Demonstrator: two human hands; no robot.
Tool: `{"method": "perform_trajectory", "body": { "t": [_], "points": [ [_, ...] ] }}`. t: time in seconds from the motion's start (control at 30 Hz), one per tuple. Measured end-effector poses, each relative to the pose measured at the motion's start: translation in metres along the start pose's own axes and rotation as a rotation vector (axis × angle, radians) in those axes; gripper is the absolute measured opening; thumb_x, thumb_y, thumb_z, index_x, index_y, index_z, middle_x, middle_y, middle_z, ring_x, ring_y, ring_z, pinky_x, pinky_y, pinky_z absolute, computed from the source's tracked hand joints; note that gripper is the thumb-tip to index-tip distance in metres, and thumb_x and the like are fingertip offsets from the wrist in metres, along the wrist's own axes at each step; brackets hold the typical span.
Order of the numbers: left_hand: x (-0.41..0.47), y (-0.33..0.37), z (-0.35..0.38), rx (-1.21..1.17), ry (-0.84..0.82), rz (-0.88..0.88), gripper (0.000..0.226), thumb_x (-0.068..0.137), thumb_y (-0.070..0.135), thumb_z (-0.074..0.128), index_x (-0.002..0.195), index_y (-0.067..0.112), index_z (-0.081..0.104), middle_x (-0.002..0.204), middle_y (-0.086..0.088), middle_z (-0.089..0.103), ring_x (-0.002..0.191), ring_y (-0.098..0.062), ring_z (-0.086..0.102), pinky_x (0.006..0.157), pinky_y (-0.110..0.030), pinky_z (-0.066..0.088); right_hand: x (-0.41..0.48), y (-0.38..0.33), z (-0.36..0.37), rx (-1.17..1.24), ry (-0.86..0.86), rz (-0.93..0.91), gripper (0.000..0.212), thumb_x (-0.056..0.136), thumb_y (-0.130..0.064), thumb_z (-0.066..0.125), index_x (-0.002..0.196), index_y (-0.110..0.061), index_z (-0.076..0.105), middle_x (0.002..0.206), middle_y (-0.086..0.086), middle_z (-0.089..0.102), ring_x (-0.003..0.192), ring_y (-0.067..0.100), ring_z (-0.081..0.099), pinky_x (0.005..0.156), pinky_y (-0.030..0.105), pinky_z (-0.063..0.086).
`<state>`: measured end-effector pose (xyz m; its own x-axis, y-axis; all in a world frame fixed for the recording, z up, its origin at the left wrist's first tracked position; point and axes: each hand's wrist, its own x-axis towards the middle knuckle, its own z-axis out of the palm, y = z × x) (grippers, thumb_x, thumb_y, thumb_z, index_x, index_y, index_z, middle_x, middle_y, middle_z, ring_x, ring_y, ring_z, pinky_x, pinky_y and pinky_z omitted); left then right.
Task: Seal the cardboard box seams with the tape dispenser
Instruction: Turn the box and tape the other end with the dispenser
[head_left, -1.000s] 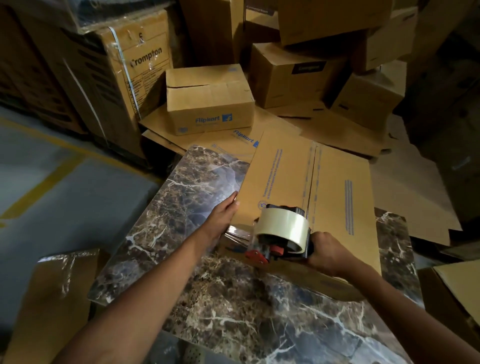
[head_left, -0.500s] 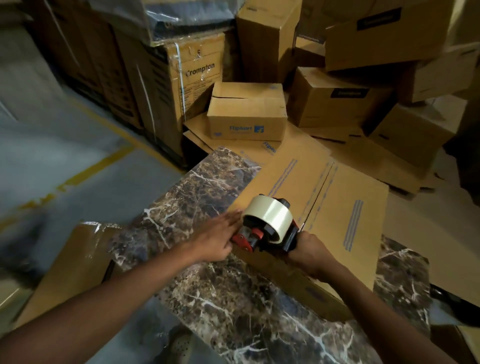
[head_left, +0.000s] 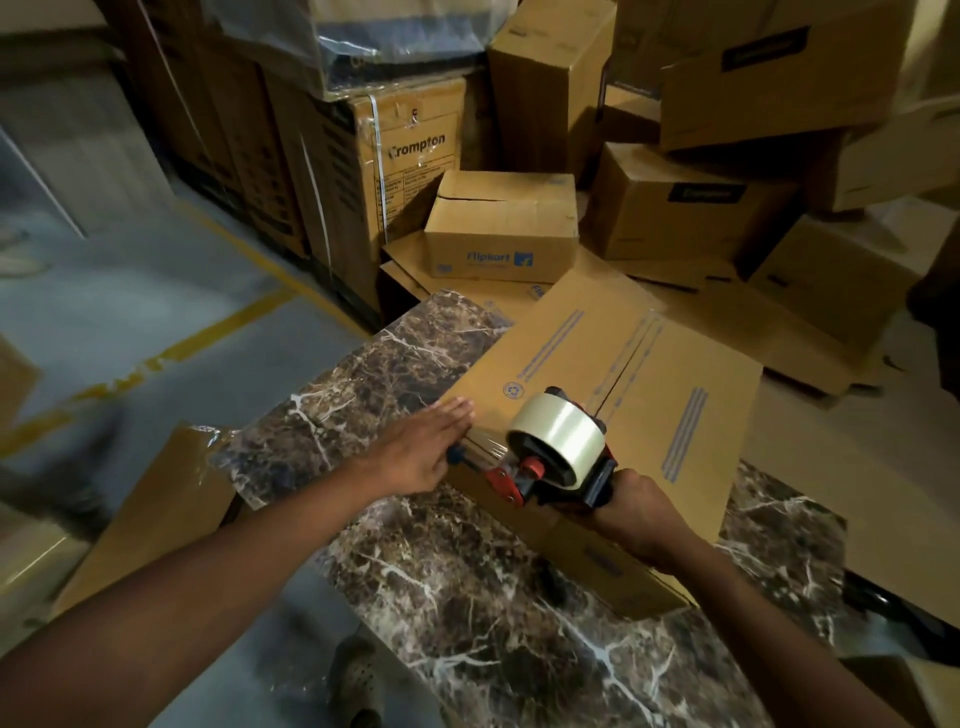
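Tape start, judged: left hand (head_left: 418, 453), fingers flat, presses tape (head_left: 485, 448) onto the cardboard box (head_left: 675, 384) at the surface's (head_left: 467, 597) far edge; right hand (head_left: 635, 512) grips the tape dispenser (head_left: 556, 453), next needing a steady pull along the seam (head_left: 626, 358).

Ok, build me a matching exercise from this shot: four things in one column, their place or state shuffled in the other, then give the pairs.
Things
1. left hand
2. right hand
3. tape roll
4. Flipkart box

Places or states
A. sits on flattened cardboard beyond the marble table
B. wrapped round the handle of the tape dispenser
C. pale, mounted on the tape dispenser
D. laid flat, fingers straight, at the near-left corner of the cardboard box

Pairs: 1-D; 2-B; 3-C; 4-A
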<state>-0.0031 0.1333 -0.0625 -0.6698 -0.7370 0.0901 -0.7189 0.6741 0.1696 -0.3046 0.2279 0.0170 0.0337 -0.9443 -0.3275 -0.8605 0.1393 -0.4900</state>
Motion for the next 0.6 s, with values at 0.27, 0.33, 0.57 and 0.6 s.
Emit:
{"method": "perform_trajectory", "body": {
  "t": [0.27,0.33,0.57,0.6],
  "points": [
    [0.015,0.043,0.007,0.026,-0.014,0.03,0.079,0.09,0.037,0.056,0.154,0.014,0.017,0.161,-0.006,0.014,0.15,-0.019,0.008,0.119,-0.027,0.0,0.0,-0.001,-0.005,-0.016,-0.019,-0.035,0.035,0.082,-0.052,0.07,0.074,-0.02,0.059,0.067,0.003,0.058,0.062,0.023,0.056,0.052,0.033,0.037],
    [0.015,0.042,0.013,0.013,0.012,0.013,0.077,0.086,0.031,0.063,0.152,0.015,0.026,0.16,-0.008,0.023,0.149,-0.019,0.013,0.119,-0.028,0.002,0.0,0.0,-0.004,-0.021,-0.016,-0.054,0.037,0.082,-0.055,0.07,0.077,-0.019,0.062,0.068,0.004,0.06,0.064,0.023,0.057,0.053,0.033,0.038],
    [0.015,0.043,0.014,-0.015,0.058,0.01,0.074,0.067,0.009,0.079,0.136,0.009,0.053,0.143,-0.013,0.05,0.135,-0.029,0.044,0.112,-0.042,0.027,0.003,0.002,-0.002,-0.049,-0.002,-0.076,0.045,0.082,-0.057,0.069,0.082,-0.012,0.064,0.072,0.01,0.062,0.07,0.029,0.06,0.057,0.04,0.043],
    [0.014,0.042,0.016,-0.011,0.053,0.006,0.074,0.067,0.01,0.079,0.136,0.009,0.052,0.143,-0.013,0.05,0.135,-0.029,0.044,0.112,-0.042,0.028,0.002,0.002,-0.002,-0.048,-0.001,-0.079,0.045,0.082,-0.057,0.069,0.083,-0.012,0.064,0.072,0.01,0.061,0.07,0.03,0.06,0.057,0.039,0.043]
  ]
}}
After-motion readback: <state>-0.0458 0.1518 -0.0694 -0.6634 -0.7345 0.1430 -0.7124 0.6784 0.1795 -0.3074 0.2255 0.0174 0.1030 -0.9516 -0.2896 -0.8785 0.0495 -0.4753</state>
